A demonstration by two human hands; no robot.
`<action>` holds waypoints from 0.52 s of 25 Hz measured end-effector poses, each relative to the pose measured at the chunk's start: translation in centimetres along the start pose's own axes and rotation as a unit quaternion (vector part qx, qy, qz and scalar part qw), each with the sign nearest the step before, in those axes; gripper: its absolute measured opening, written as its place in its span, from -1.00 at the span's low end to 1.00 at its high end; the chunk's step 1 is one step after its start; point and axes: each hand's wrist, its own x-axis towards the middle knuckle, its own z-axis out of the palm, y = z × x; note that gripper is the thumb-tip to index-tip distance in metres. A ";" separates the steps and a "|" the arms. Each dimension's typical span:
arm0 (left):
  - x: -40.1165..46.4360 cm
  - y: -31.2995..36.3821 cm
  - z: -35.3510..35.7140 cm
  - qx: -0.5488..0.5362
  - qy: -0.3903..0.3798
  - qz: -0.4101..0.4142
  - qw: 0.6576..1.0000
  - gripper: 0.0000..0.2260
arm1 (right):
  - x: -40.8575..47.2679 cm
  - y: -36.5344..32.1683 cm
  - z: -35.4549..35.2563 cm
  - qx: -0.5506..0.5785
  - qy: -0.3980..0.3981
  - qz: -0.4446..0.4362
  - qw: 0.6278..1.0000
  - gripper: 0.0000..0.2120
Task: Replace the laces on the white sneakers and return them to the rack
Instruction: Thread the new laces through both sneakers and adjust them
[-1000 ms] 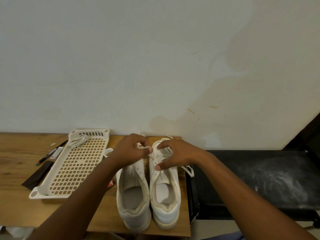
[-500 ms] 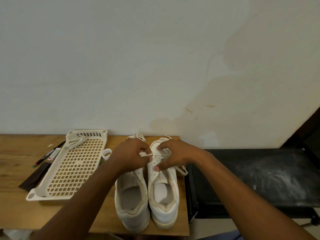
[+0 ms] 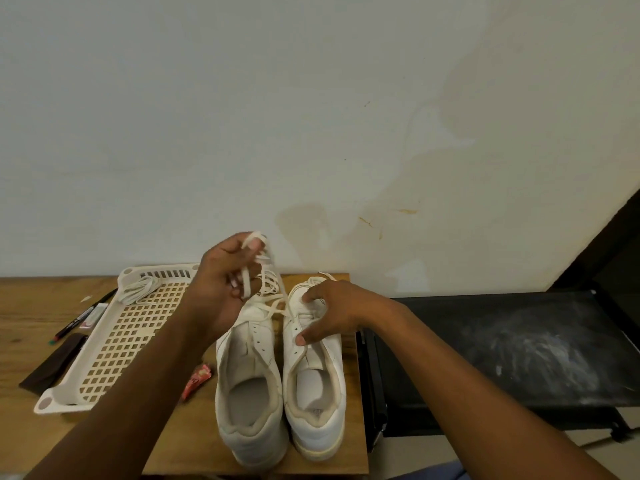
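Observation:
Two white sneakers stand side by side on the wooden table [image 3: 31,344], heels toward me: the left sneaker [image 3: 247,386] and the right sneaker [image 3: 317,400]. My left hand [image 3: 221,289] is raised above the left sneaker's toe and grips a white lace [image 3: 258,271] that trails down to the shoes' eyelets. My right hand [image 3: 329,311] rests on the right sneaker's tongue, fingers curled over the lace area. A coiled spare lace [image 3: 138,289] lies in the cream plastic rack tray [image 3: 114,344] at the left.
Left of the tray lie a marker pen [image 3: 81,317] and a dark flat strip [image 3: 53,363]. A red wrapper [image 3: 197,379] sits beside the left sneaker. A black dusty stand [image 3: 519,351] adjoins the table on the right. The wall is close behind.
My left hand has lifted up and away from the shoes, pulling the lace out with it. My right hand stays pressed on the right sneaker.

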 end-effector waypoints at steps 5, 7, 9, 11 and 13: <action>0.0 -0.4 -0.7 0.136 -0.015 -0.088 0.987 -0.68 | -0.1 -0.1 -0.2 -0.008 -0.002 -0.003 1.000 -0.11; 0.3 -1.7 -1.0 0.479 0.003 -0.063 0.876 -0.65 | -0.1 -0.2 -0.1 -0.008 -0.001 -0.005 1.000 -0.11; 0.2 -2.5 -1.0 0.682 -0.031 -0.054 0.729 -0.72 | 0.0 -0.3 -0.1 -0.018 0.000 -0.008 1.000 -0.11; 0.1 -3.2 -0.8 0.714 -0.061 -0.080 0.692 -0.77 | 0.1 -0.4 -0.1 -0.021 0.000 -0.009 1.000 -0.10; 0.3 -3.3 -0.6 0.701 -0.068 -0.065 0.707 -0.86 | 0.0 -0.4 0.0 -0.022 -0.002 -0.010 1.000 -0.10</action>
